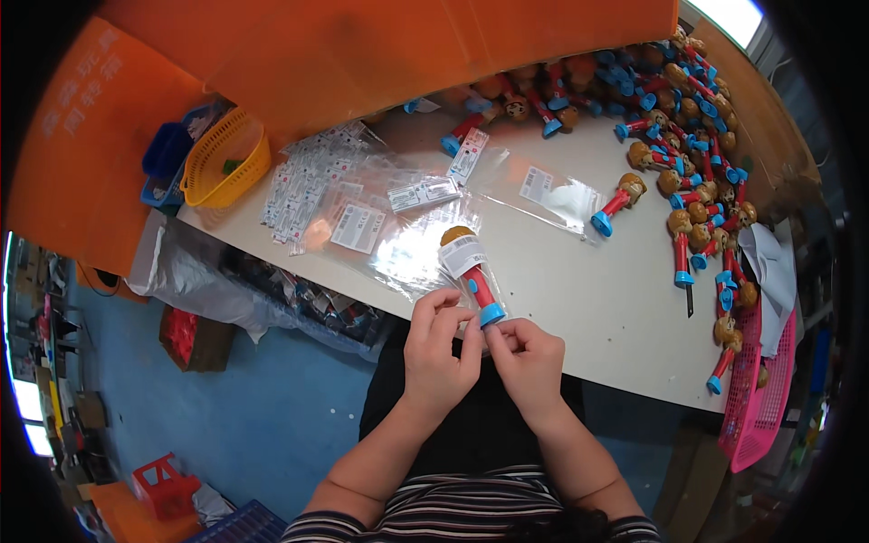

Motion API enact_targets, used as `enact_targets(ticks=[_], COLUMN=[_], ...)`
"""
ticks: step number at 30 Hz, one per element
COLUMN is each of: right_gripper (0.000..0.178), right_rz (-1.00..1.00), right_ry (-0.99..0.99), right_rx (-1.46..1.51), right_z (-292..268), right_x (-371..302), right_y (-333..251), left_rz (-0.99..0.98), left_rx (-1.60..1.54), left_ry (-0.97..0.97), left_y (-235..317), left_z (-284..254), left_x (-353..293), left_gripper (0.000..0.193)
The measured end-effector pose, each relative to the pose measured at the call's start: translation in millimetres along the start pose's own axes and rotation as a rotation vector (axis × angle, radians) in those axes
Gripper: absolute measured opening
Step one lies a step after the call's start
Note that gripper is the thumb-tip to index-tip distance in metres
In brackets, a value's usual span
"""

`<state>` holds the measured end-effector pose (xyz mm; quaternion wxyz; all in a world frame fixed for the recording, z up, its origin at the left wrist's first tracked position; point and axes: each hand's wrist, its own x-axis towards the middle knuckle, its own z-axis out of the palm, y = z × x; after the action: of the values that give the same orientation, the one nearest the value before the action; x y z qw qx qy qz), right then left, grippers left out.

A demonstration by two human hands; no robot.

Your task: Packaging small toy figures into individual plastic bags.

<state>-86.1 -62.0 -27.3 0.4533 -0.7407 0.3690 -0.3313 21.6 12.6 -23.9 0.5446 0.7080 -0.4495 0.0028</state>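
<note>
A toy figure (pixel 481 288) with a brown head, red body and blue base lies inside a clear plastic bag bearing a white label (pixel 463 256). My left hand (pixel 442 348) pinches the bag's near end, just below the blue base. Closed on that same end from the other side is my right hand (pixel 529 360). The exact fold of plastic between the fingertips is too small to make out. Beyond my hands, flat clear bags with labels (pixel 358 228) overlap on the table (pixel 579 290). Two folded paper slips (pixel 424 194) lie on top of them.
A heap of similar toys (pixel 697 181) fills the right and far side, with one single toy (pixel 619 204) apart. Printed slips (pixel 312 172) pile at left beside a yellow basket (pixel 228 161). A pink basket (pixel 756 398) hangs by the right edge; orange panels (pixel 407 63) stand behind.
</note>
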Motion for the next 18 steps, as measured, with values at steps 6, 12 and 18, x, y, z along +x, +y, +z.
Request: enact_targets(ticks=[6,12,18], right_gripper=[0.029,0.047,0.046], right_rz=[-0.366,-0.451,-0.573], right_ry=[0.121,-0.088,-0.096], right_rx=[-0.408,-0.226,-0.235], right_z=[-6.9,-2.9,0.6], right_x=[12.2,39.6,45.6], right_y=[-0.7,-3.8,4.6], left_rz=[-0.008,0.024,0.226], left_rx=[0.059,0.147,0.274], left_ry=[-0.042,0.169,-0.119], left_y=[-1.9,5.7,-1.2], left_z=[-9.6,-4.8,-10.1], left_x=[-1.2,6.2,23.8], left_gripper=[0.014,0.014,0.018])
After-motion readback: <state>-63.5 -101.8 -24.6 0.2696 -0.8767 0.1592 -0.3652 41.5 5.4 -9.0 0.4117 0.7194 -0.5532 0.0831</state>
